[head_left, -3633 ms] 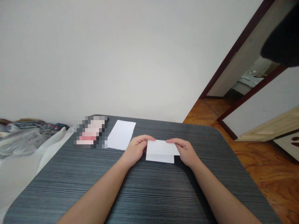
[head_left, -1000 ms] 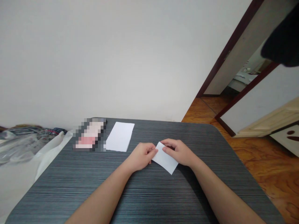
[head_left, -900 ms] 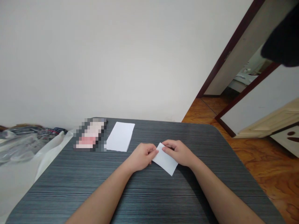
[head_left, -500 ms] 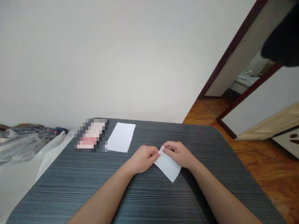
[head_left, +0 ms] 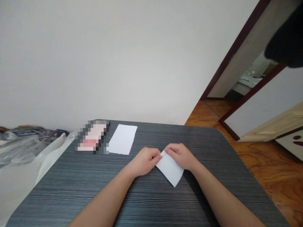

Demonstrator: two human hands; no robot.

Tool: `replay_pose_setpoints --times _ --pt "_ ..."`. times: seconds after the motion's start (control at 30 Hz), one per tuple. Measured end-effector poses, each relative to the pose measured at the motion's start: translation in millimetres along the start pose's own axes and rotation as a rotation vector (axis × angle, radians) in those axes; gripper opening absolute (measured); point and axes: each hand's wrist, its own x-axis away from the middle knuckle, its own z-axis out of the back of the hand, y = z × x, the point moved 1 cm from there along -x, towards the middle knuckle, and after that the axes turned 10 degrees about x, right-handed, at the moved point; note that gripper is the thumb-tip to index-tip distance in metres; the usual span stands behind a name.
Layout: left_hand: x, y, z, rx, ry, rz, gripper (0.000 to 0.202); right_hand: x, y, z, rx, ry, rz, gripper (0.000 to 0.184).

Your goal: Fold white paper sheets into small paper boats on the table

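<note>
White paper (head_left: 169,171), pinched near one corner by left fingers (head_left: 157,155) and right fingers (head_left: 170,149). Light, easily creased, I'd judge; best held by its edges, between those fingers.

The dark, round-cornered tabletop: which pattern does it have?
Thin, lighter streaks run sideways across the tabletop, seen in the head view.
</note>
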Motion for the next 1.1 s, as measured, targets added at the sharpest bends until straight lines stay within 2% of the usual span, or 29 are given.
replay_pose_setpoints --times 0.27,0.5,0.73,0.83,0.97,1.1 --pt "1.3 -5.9 1.6 0.113 -0.002 0.073 0.031 5.3 9.3 5.5 -0.009 -0.058 -0.02 0.025" --pt "0.1 -8.4 2.6 0.141 0.032 0.074 0.033 4.8 12.4 4.9 -0.025 -0.087 -0.077 0.03" --pt "-1.9 -14.5 1.4 0.283 0.072 0.1 0.032 6.5 16.6 5.4 -0.07 -0.112 -0.117 0.031" --pt "-4.4 -14.5 0.6 0.422 0.114 0.099 0.028 6.8 18.2 4.1 -0.129 -0.049 -0.139 0.032" --pt "-7.4 -13.1 0.9 0.598 0.128 0.113 0.028 5.2 22.7 1.2 -0.224 0.1 -0.2 0.032" --pt "-7.7 -12.5 0.1 0.574 0.076 0.118 0.028 3.2 25.4 -2.9 -0.261 0.262 -0.243 0.035"
